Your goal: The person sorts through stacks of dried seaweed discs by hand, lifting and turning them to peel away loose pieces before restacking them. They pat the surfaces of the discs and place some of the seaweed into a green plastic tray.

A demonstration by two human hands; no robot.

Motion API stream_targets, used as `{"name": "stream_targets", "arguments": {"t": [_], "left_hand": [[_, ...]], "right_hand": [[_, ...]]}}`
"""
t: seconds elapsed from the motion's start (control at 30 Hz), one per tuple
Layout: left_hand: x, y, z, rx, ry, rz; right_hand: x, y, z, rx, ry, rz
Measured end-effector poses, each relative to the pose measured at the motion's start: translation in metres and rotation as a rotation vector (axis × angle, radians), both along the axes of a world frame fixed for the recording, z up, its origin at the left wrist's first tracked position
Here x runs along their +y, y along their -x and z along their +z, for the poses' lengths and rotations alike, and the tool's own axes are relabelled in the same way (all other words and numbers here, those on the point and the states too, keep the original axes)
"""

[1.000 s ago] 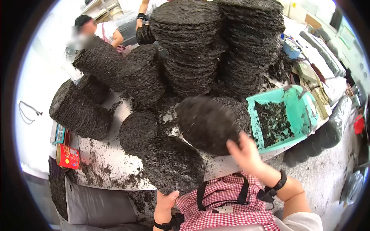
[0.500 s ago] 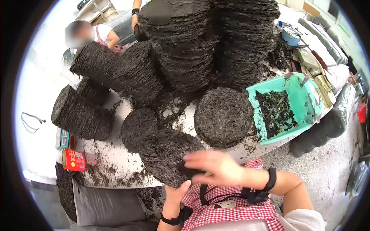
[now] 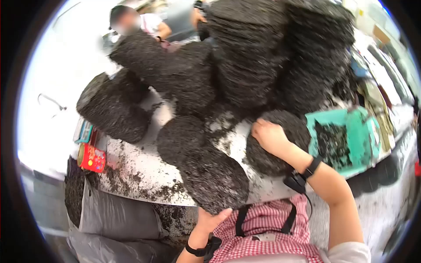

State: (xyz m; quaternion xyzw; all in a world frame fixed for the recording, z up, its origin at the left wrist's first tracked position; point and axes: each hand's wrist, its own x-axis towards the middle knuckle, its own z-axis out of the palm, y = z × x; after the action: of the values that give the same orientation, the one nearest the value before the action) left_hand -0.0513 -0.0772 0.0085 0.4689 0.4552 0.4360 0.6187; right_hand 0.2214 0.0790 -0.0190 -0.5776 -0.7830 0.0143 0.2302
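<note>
A dark, round, flat cake of what looks like dried seaweed (image 3: 215, 182) tilts over the table's near edge. My left hand (image 3: 212, 220) grips its lower rim, thumb on top and the other fingers hidden beneath. To the right lies a low round pile of the same cakes (image 3: 287, 151). On its upper left part rests my right hand (image 3: 269, 135), its fingers curled together and pointing down; anything pinched in them is too small to make out. Another round seaweed cake (image 3: 180, 136) lies partly behind the one in my left hand.
Tall seaweed stacks (image 3: 250, 52) fill the back, with toppled stacks (image 3: 116, 111) at left. A teal bin (image 3: 364, 136) holds dark scraps. A red tin (image 3: 93, 158) stands on the crumb-strewn white table (image 3: 127, 175). A person (image 3: 151, 24) sits behind the stacks.
My right hand has left the cake in my left hand and reached right onto the low pile. The left hand still holds its cake. The whole view has shifted.
</note>
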Motion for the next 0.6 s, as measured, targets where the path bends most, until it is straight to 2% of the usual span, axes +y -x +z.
{"name": "stream_targets", "arguments": {"t": [0.1, 0.17, 0.23, 0.33, 0.43, 0.5, 0.57, 0.6], "left_hand": [[0.005, 0.0, 0.012, 0.02, 0.106, -0.058], [0.008, 0.001, 0.0, 0.059, 0.006, -0.044], [0.012, 0.002, -0.009, 0.012, 0.057, -0.103], [0.015, 0.004, -0.023, -0.023, 0.126, -0.154], [0.021, 0.007, -0.03, -0.03, 0.147, -0.18], [0.02, 0.009, -0.038, 0.086, 0.03, -0.092], [0.028, 0.01, -0.038, 0.123, 0.046, -0.158], [0.031, 0.01, -0.037, 0.143, 0.054, -0.19]], "right_hand": [[-0.002, -0.01, 0.003, 0.169, 0.039, 0.084], [-0.001, -0.02, 0.007, 0.383, 0.217, 0.086], [-0.006, -0.026, 0.01, 0.895, 0.499, 0.054], [-0.01, -0.029, 0.023, 1.034, 0.567, -0.044], [-0.021, -0.05, 0.034, 1.185, 0.324, -0.22], [-0.029, -0.101, 0.028, 1.312, 0.08, -0.392], [-0.045, -0.134, 0.033, 1.592, -0.106, -0.533], [-0.057, -0.165, 0.02, 1.67, -0.068, -0.566]]}}
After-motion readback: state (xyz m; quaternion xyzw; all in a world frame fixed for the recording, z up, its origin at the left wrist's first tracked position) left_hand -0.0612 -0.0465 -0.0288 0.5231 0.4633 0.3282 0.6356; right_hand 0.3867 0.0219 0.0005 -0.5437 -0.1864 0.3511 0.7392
